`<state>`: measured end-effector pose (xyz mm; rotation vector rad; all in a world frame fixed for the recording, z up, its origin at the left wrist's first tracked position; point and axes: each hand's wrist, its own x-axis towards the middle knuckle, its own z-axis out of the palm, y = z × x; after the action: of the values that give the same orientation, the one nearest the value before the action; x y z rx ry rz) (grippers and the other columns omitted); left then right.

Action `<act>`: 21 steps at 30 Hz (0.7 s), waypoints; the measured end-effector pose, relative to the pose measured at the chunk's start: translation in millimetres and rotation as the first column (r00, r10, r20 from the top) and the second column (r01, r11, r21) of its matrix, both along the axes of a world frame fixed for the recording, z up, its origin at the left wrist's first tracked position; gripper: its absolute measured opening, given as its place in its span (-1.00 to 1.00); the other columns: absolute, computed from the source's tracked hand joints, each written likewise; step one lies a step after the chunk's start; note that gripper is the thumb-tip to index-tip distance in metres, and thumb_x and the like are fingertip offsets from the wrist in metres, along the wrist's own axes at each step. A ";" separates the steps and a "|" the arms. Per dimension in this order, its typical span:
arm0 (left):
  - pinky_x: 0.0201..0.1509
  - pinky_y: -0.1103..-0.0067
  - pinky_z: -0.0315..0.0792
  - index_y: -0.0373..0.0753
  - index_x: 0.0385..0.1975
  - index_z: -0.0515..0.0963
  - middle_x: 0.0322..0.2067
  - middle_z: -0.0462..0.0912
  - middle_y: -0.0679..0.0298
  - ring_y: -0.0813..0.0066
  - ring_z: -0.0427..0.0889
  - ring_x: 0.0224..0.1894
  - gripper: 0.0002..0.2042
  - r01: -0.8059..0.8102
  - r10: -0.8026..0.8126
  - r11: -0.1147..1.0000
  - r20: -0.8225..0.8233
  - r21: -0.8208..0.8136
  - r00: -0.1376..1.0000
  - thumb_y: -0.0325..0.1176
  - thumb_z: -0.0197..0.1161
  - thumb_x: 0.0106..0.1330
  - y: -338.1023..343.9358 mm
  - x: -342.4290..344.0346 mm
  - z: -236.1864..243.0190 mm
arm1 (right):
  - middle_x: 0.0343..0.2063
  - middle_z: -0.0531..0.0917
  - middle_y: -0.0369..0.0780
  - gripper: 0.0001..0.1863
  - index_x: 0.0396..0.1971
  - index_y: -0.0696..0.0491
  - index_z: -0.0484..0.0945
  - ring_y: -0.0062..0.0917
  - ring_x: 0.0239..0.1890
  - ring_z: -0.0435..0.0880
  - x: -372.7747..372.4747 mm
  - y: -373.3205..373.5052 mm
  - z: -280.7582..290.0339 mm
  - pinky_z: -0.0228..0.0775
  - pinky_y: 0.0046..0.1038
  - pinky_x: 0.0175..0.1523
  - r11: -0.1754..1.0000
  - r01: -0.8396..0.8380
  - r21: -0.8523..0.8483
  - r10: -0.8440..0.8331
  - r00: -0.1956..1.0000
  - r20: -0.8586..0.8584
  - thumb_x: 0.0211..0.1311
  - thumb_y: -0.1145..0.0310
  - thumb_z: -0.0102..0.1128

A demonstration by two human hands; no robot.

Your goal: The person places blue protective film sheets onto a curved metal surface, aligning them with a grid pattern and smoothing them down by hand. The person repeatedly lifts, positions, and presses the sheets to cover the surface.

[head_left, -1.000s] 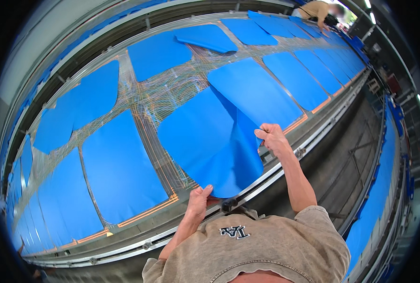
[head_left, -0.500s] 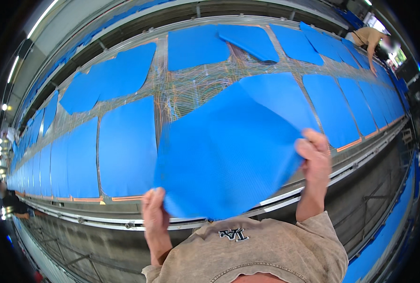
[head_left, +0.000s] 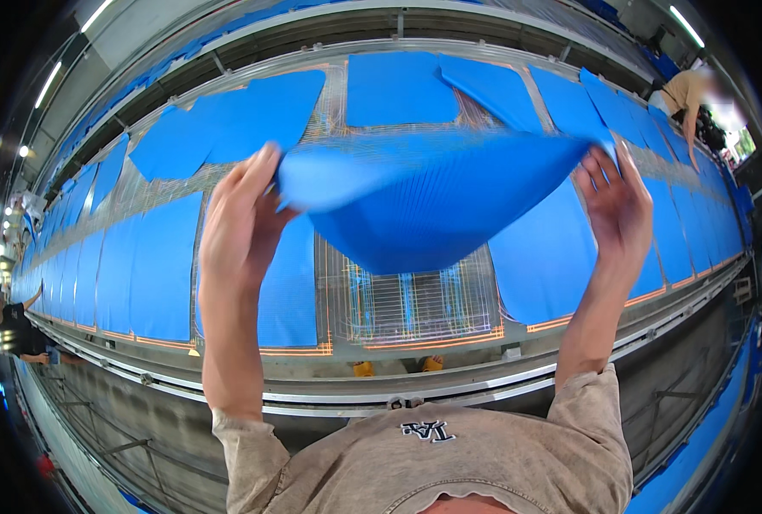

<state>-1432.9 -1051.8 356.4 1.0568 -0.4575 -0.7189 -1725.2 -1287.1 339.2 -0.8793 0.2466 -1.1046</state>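
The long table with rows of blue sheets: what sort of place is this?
Likely a factory or workshop handling sheet material, though I cannot tell its exact trade. Signs: rows of blue sheets on a long table, tube lights overhead, and a co-worker leaning over the table.

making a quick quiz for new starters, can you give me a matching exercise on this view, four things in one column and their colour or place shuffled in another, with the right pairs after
1 raised sheet
2 shirt
3 rail
4 grid

A brown, at the bottom
B many-coloured lines
C long and silvery
D blue, between left hand and right hand

Pairs: 1-D, 2-A, 3-C, 4-B
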 end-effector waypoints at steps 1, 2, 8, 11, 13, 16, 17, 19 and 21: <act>-0.12 0.44 0.54 -0.27 -0.38 0.52 -0.40 0.53 0.30 0.53 0.53 -0.37 -0.81 0.110 -0.109 0.993 0.021 -0.036 0.994 -0.28 0.13 0.36 -15.3 11.8 1.1 | -0.20 0.58 0.02 -0.75 -0.13 0.28 0.46 -0.25 -0.13 0.61 14.4 -16.3 5.3 0.54 -0.26 -0.04 0.996 0.071 0.056 -0.068 0.996 -0.058 0.28 0.43 0.09; 0.02 0.20 0.52 -0.33 -0.29 0.49 -0.30 0.55 0.14 0.19 0.61 -0.11 -0.78 0.192 -0.191 0.981 0.044 -0.019 0.981 -0.27 0.15 0.34 -33.2 34.1 -4.8 | -0.21 0.58 0.02 -0.74 -0.13 0.28 0.45 -0.24 -0.13 0.61 31.8 -33.4 7.5 0.54 -0.25 -0.04 0.992 0.101 0.079 -0.094 0.991 -0.091 0.28 0.42 0.09; -0.03 0.20 0.59 -0.38 -0.28 0.49 -0.28 0.51 0.09 0.15 0.62 -0.18 -0.72 0.058 -0.049 0.996 0.145 -0.061 0.988 -0.23 0.21 0.30 -100.6 71.6 2.3 | -0.22 0.60 0.02 -0.76 -0.19 0.26 0.48 -0.22 -0.11 0.61 74.1 -103.6 15.8 0.53 -0.26 -0.01 0.981 0.193 0.013 -0.191 0.978 -0.079 0.25 0.41 0.14; -0.03 0.23 0.59 -0.33 -0.31 0.50 -0.29 0.53 0.13 0.30 0.61 -0.24 -0.73 0.145 -0.118 0.986 0.266 -0.086 0.957 -0.20 0.17 0.33 -88.8 77.4 -8.2 | -0.20 0.61 0.00 -0.80 -0.23 0.24 0.51 -0.25 -0.11 0.61 56.1 -102.1 4.7 0.51 -0.29 -0.02 0.995 -0.034 -0.090 0.041 0.997 0.071 0.24 0.43 0.15; -0.06 0.31 0.60 -0.28 -0.33 0.50 -0.32 0.54 0.20 0.42 0.59 -0.28 -0.75 0.137 -0.124 0.989 0.222 -0.045 0.967 -0.18 0.14 0.34 -76.7 71.6 -25.0 | -0.28 0.62 -0.15 -0.90 -0.31 0.15 0.53 -0.41 -0.20 0.62 48.4 -82.9 -9.8 0.50 -0.34 -0.05 0.996 0.046 -0.074 -0.049 0.998 -0.045 0.25 0.44 0.14; -0.15 0.43 0.59 -0.20 -0.36 0.51 -0.37 0.55 0.32 0.54 0.57 -0.32 -0.79 0.126 -0.138 0.987 0.122 0.102 0.983 -0.19 0.13 0.36 -56.0 68.1 -64.2 | -0.39 0.57 -0.28 -0.94 -0.39 0.08 0.50 -0.52 -0.29 0.59 36.5 -65.1 -58.0 0.52 -0.38 -0.15 0.996 0.088 -0.003 -0.088 0.979 -0.183 0.24 0.43 0.15; -0.19 0.47 0.59 -0.18 -0.36 0.51 -0.39 0.56 0.36 0.57 0.57 -0.33 -0.81 0.114 -0.130 0.978 0.084 0.173 0.988 -0.19 0.13 0.36 -46.0 67.6 -80.8 | -0.43 0.53 -0.31 -0.92 -0.43 0.05 0.47 -0.55 -0.34 0.57 35.2 -57.2 -77.4 0.52 -0.40 -0.20 0.997 0.070 0.037 -0.059 0.969 -0.238 0.23 0.42 0.16; -0.35 0.56 0.58 -0.18 -0.51 0.45 -0.55 0.54 0.39 0.65 0.54 -0.51 -0.78 0.111 -0.115 0.966 0.000 0.232 0.993 -0.24 0.14 0.36 -35.4 60.2 -118.3 | -0.52 0.46 -0.39 -0.85 -0.52 -0.01 0.43 -0.62 -0.43 0.53 23.0 -42.3 -117.0 0.52 -0.43 -0.31 0.992 0.064 0.104 -0.022 0.933 -0.359 0.22 0.40 0.18; -0.38 0.55 0.58 -0.18 -0.57 0.42 -0.56 0.53 0.38 0.65 0.53 -0.53 -0.75 0.157 -0.151 0.954 -0.045 0.256 0.988 -0.25 0.17 0.34 -19.4 57.7 -165.8 | -0.49 0.53 -0.33 -0.88 -0.46 -0.02 0.44 -0.58 -0.43 0.55 12.1 -28.2 -161.2 0.46 -0.49 -0.35 0.991 0.033 0.132 0.021 0.922 -0.386 0.20 0.36 0.20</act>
<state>-1375.3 -1071.2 190.7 1.2654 -0.4355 -0.9484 -1713.1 -1315.3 178.0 -0.9699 0.6468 -0.8996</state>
